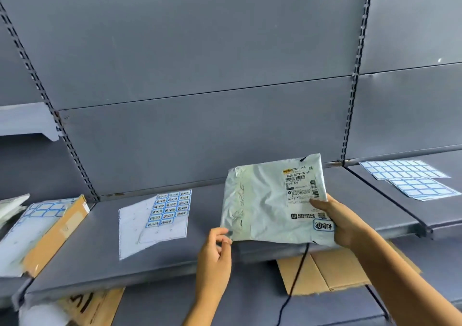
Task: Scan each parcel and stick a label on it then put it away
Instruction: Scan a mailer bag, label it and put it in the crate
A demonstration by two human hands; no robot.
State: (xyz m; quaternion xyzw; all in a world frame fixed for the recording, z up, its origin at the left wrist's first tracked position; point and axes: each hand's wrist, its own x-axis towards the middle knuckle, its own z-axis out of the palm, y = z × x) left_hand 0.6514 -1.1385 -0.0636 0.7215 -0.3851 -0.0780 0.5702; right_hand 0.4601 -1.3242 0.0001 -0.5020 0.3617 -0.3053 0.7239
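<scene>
A pale grey poly-mailer parcel (262, 200) is held above the grey shelf (130, 255), its printed shipping slip facing me. A blue-bordered handwritten label (324, 225) sits on its near right corner. My right hand (342, 223) grips the parcel's right edge, thumb on the shipping slip. My left hand (216, 250) pinches the parcel's near left corner. A sheet of blue-bordered written labels (160, 218) lies on the shelf to the left of the parcel.
More blank label sheets (410, 178) lie on the right shelf. A cardboard parcel (57, 235) under another label sheet lies at the left. Cardboard boxes (330, 273) and a black cable (297, 278) sit on the shelf below. Grey back panels rise behind.
</scene>
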